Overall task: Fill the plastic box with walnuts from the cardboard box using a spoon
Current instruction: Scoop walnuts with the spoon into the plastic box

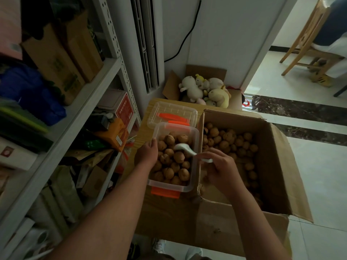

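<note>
Left hand [147, 153] is gripping the left rim of the plastic box [169, 187], fingers curled over the edge, while the right hand [222, 168] is pinching the handle of a white spoon [185, 148] whose bowl is hanging just over the walnuts [174, 162] heaped nearly to the rim. The plastic box is sitting on a wood-grain table [143, 136], its lid [171, 111] lying just behind it and the carton [277, 166] standing right beside it, with more walnuts lying loose inside. A metal shelf [78, 102] is crowding the table's left edge. A box of plush toys [204, 91] is standing behind by the white wall, and tiled floor [319, 184] is opening out to the right toward a chair [308, 44]. The right fingers are covering part of the spoon's handle, the forearms are hiding the table's near part, and shadow is blurring the shelf's contents.
</note>
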`<state>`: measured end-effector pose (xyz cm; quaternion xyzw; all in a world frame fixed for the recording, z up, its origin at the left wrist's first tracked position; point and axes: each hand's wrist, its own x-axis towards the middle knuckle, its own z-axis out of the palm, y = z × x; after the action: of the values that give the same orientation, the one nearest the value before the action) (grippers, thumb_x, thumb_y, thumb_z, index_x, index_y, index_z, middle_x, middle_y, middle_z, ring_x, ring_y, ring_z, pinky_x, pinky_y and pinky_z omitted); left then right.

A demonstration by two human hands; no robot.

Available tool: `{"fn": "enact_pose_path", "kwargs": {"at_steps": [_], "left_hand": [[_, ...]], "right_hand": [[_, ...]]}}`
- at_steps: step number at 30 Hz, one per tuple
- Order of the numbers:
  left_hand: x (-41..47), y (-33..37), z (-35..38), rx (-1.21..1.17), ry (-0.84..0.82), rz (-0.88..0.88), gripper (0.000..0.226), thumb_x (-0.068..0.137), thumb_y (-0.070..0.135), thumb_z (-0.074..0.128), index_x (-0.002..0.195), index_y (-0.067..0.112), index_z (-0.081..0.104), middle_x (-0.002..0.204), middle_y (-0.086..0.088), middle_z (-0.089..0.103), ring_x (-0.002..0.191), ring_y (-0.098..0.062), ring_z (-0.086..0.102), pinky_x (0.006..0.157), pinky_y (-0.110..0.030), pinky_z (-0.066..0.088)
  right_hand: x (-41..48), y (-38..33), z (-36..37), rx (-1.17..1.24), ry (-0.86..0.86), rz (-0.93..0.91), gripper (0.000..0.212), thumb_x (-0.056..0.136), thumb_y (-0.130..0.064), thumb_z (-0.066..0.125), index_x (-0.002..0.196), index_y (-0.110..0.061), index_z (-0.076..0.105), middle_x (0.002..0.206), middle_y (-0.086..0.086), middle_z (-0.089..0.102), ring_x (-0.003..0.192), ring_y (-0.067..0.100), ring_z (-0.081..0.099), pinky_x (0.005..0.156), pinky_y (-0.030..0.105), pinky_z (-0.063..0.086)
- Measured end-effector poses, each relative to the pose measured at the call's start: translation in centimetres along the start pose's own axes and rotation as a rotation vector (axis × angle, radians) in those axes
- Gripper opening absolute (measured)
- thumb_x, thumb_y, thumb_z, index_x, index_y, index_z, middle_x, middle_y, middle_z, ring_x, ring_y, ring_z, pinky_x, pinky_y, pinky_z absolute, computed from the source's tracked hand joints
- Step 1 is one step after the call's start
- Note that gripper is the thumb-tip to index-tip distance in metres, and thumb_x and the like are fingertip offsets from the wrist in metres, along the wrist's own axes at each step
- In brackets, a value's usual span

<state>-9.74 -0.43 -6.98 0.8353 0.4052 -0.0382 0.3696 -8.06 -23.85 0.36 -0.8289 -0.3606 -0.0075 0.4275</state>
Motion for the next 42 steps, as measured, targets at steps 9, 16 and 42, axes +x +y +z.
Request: {"fn": "enact_pose_path", "kwargs": {"at_steps": [9,16,42], "left_hand": [[-0.1,0.1,0.0,0.001,0.003,-0.005,0.060,0.100,0.049,0.021,0.126,0.009,0.057,0.126,-0.017,0.057,0.114,-0.034,0.053,0.085,-0.036,0.039],[0.0,0.0,0.0,-0.009,0.011,0.002,0.058,0.100,0.049,0.022,0.125,0.011,0.057,0.125,-0.017,0.058,0.113,-0.034,0.053,0.084,-0.036,0.038],[0.4,-0.3,0.3,-0.024,0.000,-0.027,0.061,0.098,0.054,0.022,0.127,0.013,0.057,0.126,-0.015,0.058,0.113,-0.034,0.054,0.088,-0.040,0.042]], "right_hand": [[0.2,0.6,-0.7,0.006,0.246,0.007,0.023,0.089,-0.008,0.057,0.110,-0.007,0.068,0.100,0.003,0.066,0.082,0.008,0.064,0.068,0.013,0.051],[0.1,-0.9,2.8,-0.031,-0.075,-0.031,0.048,0.076,0.013,0.051,0.114,-0.012,0.067,0.109,-0.002,0.060,0.093,0.005,0.056,0.072,0.005,0.047],[-4.1,9.0,-2.6,-0.256,0.547,0.544,0.022,0.092,-0.004,0.055,0.111,0.002,0.065,0.103,0.022,0.067,0.096,0.035,0.063,0.081,0.031,0.042]]}}
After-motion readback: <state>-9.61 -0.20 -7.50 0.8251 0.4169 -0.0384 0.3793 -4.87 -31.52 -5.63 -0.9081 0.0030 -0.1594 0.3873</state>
